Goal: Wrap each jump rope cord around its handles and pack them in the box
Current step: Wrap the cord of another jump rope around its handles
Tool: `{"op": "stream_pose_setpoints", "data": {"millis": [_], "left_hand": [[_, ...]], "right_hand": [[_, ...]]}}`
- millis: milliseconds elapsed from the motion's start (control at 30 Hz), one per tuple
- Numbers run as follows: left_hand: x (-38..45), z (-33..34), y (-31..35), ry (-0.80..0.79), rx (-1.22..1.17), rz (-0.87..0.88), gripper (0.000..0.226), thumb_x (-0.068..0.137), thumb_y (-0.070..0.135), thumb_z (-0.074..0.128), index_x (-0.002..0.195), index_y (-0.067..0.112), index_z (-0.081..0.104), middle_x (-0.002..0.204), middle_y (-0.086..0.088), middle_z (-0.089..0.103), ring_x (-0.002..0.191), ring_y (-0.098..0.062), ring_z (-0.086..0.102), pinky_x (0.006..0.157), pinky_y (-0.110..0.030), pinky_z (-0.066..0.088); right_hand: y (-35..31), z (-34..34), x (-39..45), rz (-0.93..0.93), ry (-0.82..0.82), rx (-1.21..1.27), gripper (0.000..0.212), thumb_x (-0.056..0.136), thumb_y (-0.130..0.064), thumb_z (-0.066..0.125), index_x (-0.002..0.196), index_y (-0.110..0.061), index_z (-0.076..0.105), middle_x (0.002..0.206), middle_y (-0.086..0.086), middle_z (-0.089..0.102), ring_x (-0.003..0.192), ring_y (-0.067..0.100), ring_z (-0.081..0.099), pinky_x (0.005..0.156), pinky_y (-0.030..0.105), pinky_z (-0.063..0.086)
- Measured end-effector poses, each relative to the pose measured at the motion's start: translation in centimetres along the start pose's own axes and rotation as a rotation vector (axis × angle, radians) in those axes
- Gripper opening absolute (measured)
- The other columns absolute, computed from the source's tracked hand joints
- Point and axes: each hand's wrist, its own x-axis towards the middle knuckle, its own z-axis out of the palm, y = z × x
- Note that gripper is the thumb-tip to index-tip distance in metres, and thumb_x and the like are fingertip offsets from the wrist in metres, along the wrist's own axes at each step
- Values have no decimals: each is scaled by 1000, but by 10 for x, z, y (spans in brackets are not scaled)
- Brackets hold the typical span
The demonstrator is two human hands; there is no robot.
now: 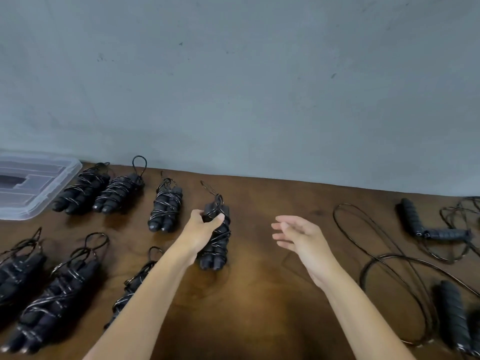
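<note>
My left hand (201,227) grips the upper part of a wrapped black jump rope bundle (217,245) whose lower end rests on the brown table (259,294). My right hand (298,237) hovers to the right of it, fingers apart and holding nothing. Several other wrapped bundles lie to the left, such as one (166,206) in the back row and one (57,300) in the front row. Two unwrapped ropes lie at the right: one with crossed handles (426,224) and one with a handle (452,315) amid loose cord (376,258).
A clear plastic box (39,183) sits at the table's far left against the grey wall (233,87). The wall runs along the table's back edge. Bare wood shows between my forearms.
</note>
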Motion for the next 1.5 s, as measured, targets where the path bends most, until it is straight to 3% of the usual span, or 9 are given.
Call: {"op": "stream_pose_setpoints", "data": {"millis": [167,267,367,533,700,867,1100,1333,1500], "left_hand": [[35,-8,21,-14,115,44,43,102,37,68,130,16,43,122,-5,62,111,-23,61,95,-37,51],[52,-6,27,-30,158,7,57,95,46,75,134,17,46,125,-6,63,114,-26,63,102,-42,53],[88,-2,9,26,233,-35,79,70,69,76,130,23,52,136,-12,58,114,-31,64,105,-50,54],[78,11,17,167,600,-55,70,105,54,52,153,5,36,155,-25,32,137,-43,40,111,-51,40],[73,12,21,195,766,9,70,106,55,49,151,4,35,155,-25,28,140,-43,32,113,-49,36],[49,26,33,298,795,243,62,104,52,54,150,11,43,153,-20,34,139,-42,33,115,-51,33],[7,89,41,107,708,444,39,104,46,56,136,24,61,146,-10,48,135,-35,37,113,-46,32],[-38,184,19,-194,684,527,29,104,46,55,128,31,65,138,7,56,136,-21,39,114,-46,40],[-62,254,3,-356,687,579,25,103,43,58,123,33,67,125,13,59,124,-16,46,108,-40,43]], "right_hand": [[6,18,6,15,-51,16,23,107,-18,51,120,-21,70,109,-4,76,95,11,74,89,27,60],[9,24,9,30,-59,32,23,107,-16,50,118,-19,70,108,-2,76,94,13,74,85,26,60],[11,25,14,45,-43,33,23,107,-15,51,117,-19,71,106,-2,76,93,13,74,84,25,60],[14,24,18,57,-4,33,21,106,-18,52,115,-21,71,106,-3,76,92,12,75,87,27,60],[13,22,20,49,1,15,21,106,-19,53,116,-21,71,107,-3,76,93,12,74,90,30,60],[7,3,20,32,59,63,22,107,-16,52,114,-19,72,104,-1,77,91,16,75,89,33,61],[22,-46,-7,30,182,70,21,106,-16,53,114,-22,72,103,-5,77,91,13,75,86,27,60],[57,-113,-46,92,353,115,21,105,-14,53,113,-21,71,102,-3,77,89,14,75,82,25,60],[81,-163,-67,93,457,112,22,105,-11,53,110,-19,73,97,-3,77,86,13,74,76,21,59]]}}
